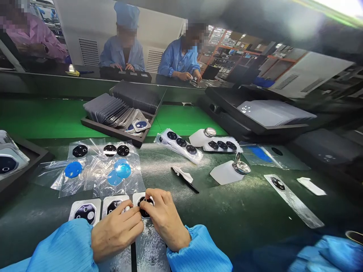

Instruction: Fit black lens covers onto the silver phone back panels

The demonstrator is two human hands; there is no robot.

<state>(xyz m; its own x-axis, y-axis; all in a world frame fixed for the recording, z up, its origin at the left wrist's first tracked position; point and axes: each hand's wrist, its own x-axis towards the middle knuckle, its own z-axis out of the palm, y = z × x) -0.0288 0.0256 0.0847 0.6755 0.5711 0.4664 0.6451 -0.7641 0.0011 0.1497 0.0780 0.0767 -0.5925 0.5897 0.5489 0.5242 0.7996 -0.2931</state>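
Three silver-edged panels, each bearing a black round lens plate, lie side by side in front of me: a left panel point(98, 206), a middle panel point(124, 198) and a right panel point(150, 241). My right hand point(167, 221) curls over the right panel's black lens plate point(145, 213), thumb and forefinger pinched at it. My left hand point(119, 228) is closed beside it, fingertips against the plate's left edge; whatever they pinch is hidden. The left hand partly covers the middle panel.
Clear plastic film point(93, 181) with black and blue discs lies left. Two white dispenser bottles point(227, 173), black tweezers point(193, 186) with white tissue, and a loose strip point(300, 207) lie right. Behind stand a rack of panels point(107, 109) and black trays point(255, 132). Co-workers point(181, 60) sit opposite.
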